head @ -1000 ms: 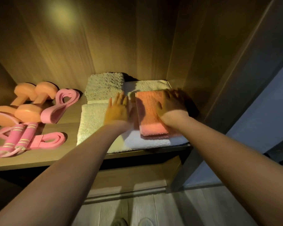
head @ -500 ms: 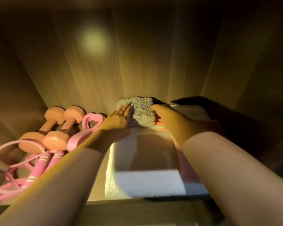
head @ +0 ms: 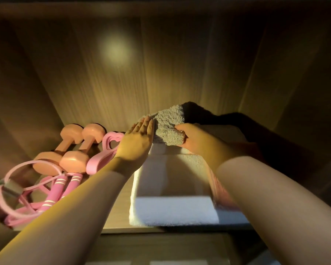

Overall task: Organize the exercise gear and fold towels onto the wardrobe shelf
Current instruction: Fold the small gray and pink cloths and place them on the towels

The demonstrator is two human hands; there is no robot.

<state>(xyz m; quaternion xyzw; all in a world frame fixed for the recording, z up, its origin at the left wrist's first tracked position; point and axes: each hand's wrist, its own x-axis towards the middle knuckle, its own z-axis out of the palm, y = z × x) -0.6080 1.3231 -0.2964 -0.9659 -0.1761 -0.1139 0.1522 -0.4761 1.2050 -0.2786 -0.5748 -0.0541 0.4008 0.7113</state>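
Gripping the grey towel (head: 168,125) at its 3 o'clock edge, right hand (head: 197,138) curled round it, left hand (head: 138,140) flat against its 9 o'clock side, towel at 12 o'clock end of white towel (head: 170,188).

The shelf (head: 115,217) carries two orange dumbbells (head: 73,161), one pink jump rope (head: 55,190) with two handles, and at least one pink band (head: 96,163). I count three towels by colour: one grey towel (head: 168,129), one white towel (head: 172,207), one pink towel (head: 216,188).
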